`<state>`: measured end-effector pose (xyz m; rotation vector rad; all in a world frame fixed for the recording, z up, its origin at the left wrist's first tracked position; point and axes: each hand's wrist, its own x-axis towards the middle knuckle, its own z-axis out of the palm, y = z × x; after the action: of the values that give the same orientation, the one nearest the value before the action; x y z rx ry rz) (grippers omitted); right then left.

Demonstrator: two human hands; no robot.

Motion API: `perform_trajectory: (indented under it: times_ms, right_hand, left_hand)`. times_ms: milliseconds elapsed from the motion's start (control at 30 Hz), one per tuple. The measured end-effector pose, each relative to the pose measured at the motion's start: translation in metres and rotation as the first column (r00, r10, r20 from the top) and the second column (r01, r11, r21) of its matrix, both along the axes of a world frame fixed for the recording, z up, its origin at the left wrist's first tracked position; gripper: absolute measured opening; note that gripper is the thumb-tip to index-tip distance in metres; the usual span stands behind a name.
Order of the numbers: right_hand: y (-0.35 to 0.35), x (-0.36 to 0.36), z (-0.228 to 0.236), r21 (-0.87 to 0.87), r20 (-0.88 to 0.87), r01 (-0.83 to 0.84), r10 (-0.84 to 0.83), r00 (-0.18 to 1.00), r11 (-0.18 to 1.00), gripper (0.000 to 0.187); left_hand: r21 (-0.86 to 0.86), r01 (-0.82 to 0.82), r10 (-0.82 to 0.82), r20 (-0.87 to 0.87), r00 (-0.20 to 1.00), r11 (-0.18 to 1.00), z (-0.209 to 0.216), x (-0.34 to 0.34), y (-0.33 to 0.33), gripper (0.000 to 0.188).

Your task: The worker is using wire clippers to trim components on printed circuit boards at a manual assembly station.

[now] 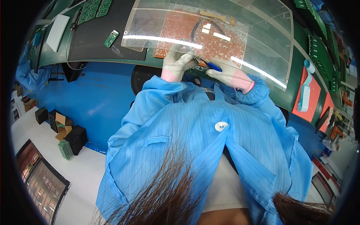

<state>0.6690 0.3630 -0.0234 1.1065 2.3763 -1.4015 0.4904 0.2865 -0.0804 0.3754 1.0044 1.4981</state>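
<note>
Under the front edge of a clear plastic shield [262, 48], my two gloved hands meet. My left hand [175, 65], in a white glove with a pink cuff, has its fingers closed at a small dark green piece that looks like a circuit board, mostly hidden by the fingers. Blue-handled cutters [214, 66] are gripped in my right hand [228, 73], with their dark jaws pointing left toward my left fingertips. Beyond the hands, beneath the shield, lies a reddish-brown mat [180, 32] strewn with fine metal clippings.
A small green circuit board [111, 38] lies on the black mat [88, 47] at left, with board panels [88, 11] farther back. A white strip [58, 32] is at far left. Green board racks [318, 52] and a pale blue tape roll [309, 66] on red sheets stand at right.
</note>
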Motion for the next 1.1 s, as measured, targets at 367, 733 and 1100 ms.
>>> perform_trajectory:
  times_ms: [367,733,1100]
  right_hand:
    - [0.001,-0.002,-0.009,0.006,-0.105,0.032,-0.031,0.994,0.999,0.033]
    - [0.007,-0.007,-0.022,-0.060,-0.071,0.063,-0.067,0.995,0.996,0.042]
    - [0.009,-0.005,-0.028,-0.168,-0.151,0.063,-0.089,0.985,0.984,0.053]
  left_hand:
    - [0.003,-0.002,0.002,0.001,1.000,1.000,-0.001,0.000,0.000,0.061]
    - [-0.012,-0.044,0.044,0.027,0.999,0.999,-0.008,-0.002,0.004,0.069]
    - [0.000,-0.034,0.034,0.049,0.998,0.999,-0.008,-0.004,0.002,0.064]
